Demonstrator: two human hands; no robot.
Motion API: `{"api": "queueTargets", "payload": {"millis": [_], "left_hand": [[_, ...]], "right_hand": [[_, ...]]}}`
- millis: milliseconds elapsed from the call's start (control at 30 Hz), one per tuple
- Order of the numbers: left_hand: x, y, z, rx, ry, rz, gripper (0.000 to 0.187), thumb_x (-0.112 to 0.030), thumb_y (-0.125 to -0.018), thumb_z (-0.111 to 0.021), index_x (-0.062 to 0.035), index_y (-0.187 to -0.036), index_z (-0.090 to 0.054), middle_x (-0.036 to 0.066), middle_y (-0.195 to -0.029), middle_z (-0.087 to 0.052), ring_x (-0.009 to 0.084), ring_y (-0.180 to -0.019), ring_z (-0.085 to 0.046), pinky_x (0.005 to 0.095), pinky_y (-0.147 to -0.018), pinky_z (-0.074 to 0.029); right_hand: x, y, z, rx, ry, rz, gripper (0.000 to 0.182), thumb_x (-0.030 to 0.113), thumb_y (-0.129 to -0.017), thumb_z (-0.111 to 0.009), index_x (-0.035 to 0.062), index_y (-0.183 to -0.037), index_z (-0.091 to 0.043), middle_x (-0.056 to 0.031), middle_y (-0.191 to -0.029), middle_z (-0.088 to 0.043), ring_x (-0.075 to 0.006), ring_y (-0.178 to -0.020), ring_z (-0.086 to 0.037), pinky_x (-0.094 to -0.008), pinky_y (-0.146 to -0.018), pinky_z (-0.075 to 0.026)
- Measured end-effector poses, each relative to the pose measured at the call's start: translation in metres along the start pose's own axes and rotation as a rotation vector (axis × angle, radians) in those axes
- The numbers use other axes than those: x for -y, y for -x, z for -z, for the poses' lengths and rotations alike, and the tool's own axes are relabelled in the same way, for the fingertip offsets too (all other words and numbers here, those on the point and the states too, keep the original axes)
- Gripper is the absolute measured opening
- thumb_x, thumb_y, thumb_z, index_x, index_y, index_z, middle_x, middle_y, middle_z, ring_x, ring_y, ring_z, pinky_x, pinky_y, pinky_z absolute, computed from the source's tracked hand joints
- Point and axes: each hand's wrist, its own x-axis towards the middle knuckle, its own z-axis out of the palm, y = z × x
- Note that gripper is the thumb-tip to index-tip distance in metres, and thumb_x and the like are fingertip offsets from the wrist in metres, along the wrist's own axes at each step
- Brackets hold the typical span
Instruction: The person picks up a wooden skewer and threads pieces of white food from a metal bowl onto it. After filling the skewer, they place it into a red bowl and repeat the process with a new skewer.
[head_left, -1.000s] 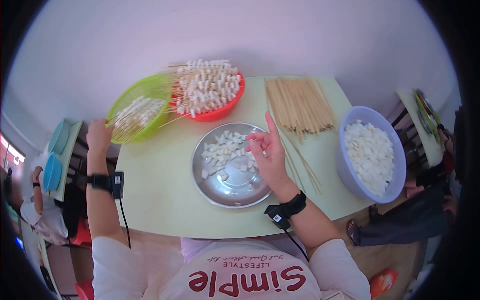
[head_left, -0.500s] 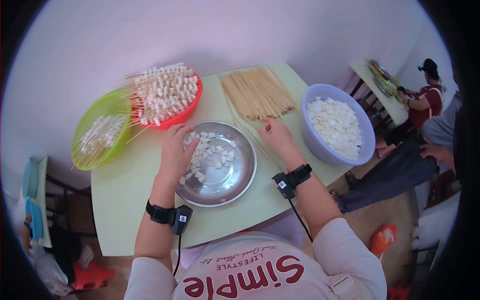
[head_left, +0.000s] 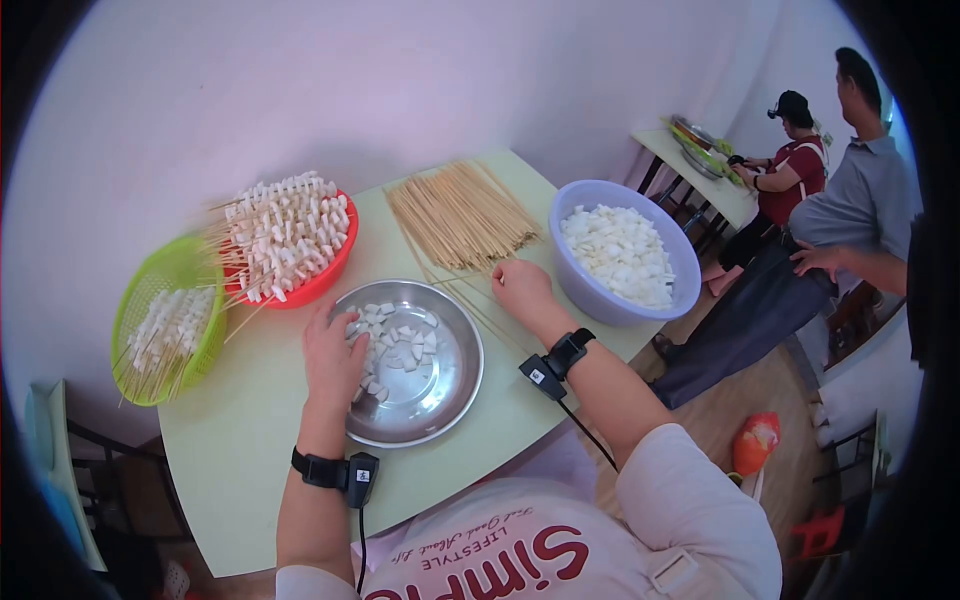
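My left hand is at the left rim of a steel basin, its thumb apart from its curled fingers. White cut pieces lie in the basin, mostly on its left side and middle. My right hand is closed on a thin bamboo skewer, which points left toward the basin's far rim. Just beyond that hand lies a wide bundle of bamboo skewers. A few loose skewers lie between the bundle and the basin.
At right stands a lavender tub full of white pieces. A red basket piled with loaded skewers and a green basket with more stand at left. Two people are beyond the table's right side.
My right hand now has a skewer in it, drawn out to the left from beside the bundle. My left hand stays by the basin's left rim. The view has shifted to the right.
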Motion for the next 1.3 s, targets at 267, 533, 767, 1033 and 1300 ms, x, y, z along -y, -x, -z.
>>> {"api": "queueTargets", "payload": {"millis": [267,533,767,1033,1300], "left_hand": [[-0.002,0.000,-0.002,-0.106,-0.085,-0.083,0.028,-0.010,-0.072,-0.072,-0.0038,-0.098,-0.064,0.019,-0.127,-0.052,0.0380,-0.117,-0.049,0.0451,-0.100,-0.038],[-0.003,0.001,-0.001,-0.108,-0.083,-0.090,0.028,-0.009,-0.071,-0.072,-0.0041,-0.098,-0.064,0.020,-0.127,-0.052,0.0384,-0.118,-0.048,0.0450,-0.100,-0.038],[-0.006,0.002,0.001,-0.043,-0.042,0.003,0.032,-0.013,-0.074,-0.073,-0.0088,-0.104,-0.064,0.019,-0.131,-0.049,0.0393,-0.127,-0.039,0.0471,-0.106,-0.029],[-0.004,0.000,0.000,-0.064,-0.037,-0.021,0.033,-0.012,-0.072,-0.073,-0.0081,-0.104,-0.064,0.019,-0.130,-0.050,0.0386,-0.125,-0.041,0.0473,-0.103,-0.032],[-0.006,-0.001,0.000,-0.034,-0.009,0.008,0.032,-0.012,-0.072,-0.072,-0.0075,-0.103,-0.064,0.018,-0.129,-0.050,0.0355,-0.123,-0.044,0.0452,-0.103,-0.032]], "right_hand": [[0.001,0.007,0.019,-0.039,-0.018,0.061,0.019,0.018,-0.082,-0.063,0.0085,-0.097,-0.065,-0.0138,-0.096,-0.064,-0.0311,-0.091,-0.062,-0.0431,-0.076,-0.050],[0.004,-0.001,-0.020,0.020,0.097,0.378,0.013,0.015,-0.082,-0.059,0.0061,-0.089,-0.065,-0.0132,-0.093,-0.061,-0.0334,-0.086,-0.062,-0.0457,-0.072,-0.050],[0.012,-0.012,0.015,0.066,0.015,0.074,0.019,0.023,-0.081,-0.062,0.0075,-0.091,-0.067,-0.0131,-0.089,-0.068,-0.0318,-0.085,-0.063,-0.0443,-0.073,-0.050],[0.000,-0.020,0.033,-0.022,0.056,0.103,0.021,0.020,-0.081,-0.059,0.0064,-0.095,-0.068,-0.0162,-0.094,-0.068,-0.0335,-0.089,-0.065,-0.0439,-0.077,-0.051],[-0.025,0.007,0.006,0.225,0.200,0.105,0.015,0.015,-0.077,-0.058,0.0044,-0.086,-0.064,-0.0182,-0.087,-0.066,-0.0357,-0.084,-0.063,-0.0446,-0.074,-0.051]]}}
